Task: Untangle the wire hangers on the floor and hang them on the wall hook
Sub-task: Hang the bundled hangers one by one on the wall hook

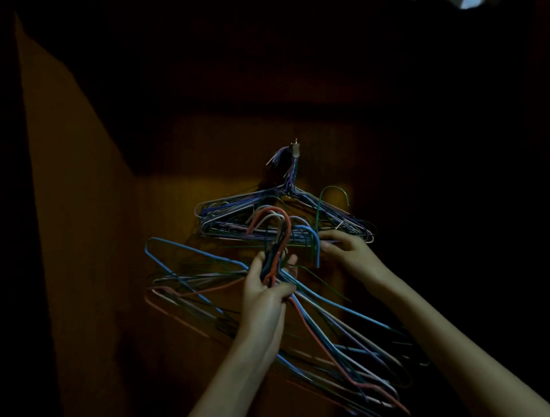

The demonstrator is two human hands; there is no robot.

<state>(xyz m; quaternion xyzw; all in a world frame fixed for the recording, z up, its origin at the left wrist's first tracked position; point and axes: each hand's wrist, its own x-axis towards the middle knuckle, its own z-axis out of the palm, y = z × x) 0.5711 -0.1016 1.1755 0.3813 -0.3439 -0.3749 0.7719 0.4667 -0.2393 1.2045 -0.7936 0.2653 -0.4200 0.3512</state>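
Observation:
Several wire hangers (285, 220) hang in a bunch from a small wall hook (295, 148) in the middle of a dim wooden wall. Below them I hold up a second tangled bundle of hangers (327, 324) in blue, red, white and green. My left hand (268, 290) grips this bundle by its gathered necks, with a red hook (276, 217) and a white one rising above the fist. My right hand (346, 248) pinches a blue hook (311, 235) at the bundle's right side. A green hook (331, 193) sticks up further right.
The scene is very dark. A brown wooden wall or door panel (89, 223) fills the left and centre; the right side is black. A pale patch (467, 3) shows at the top right corner.

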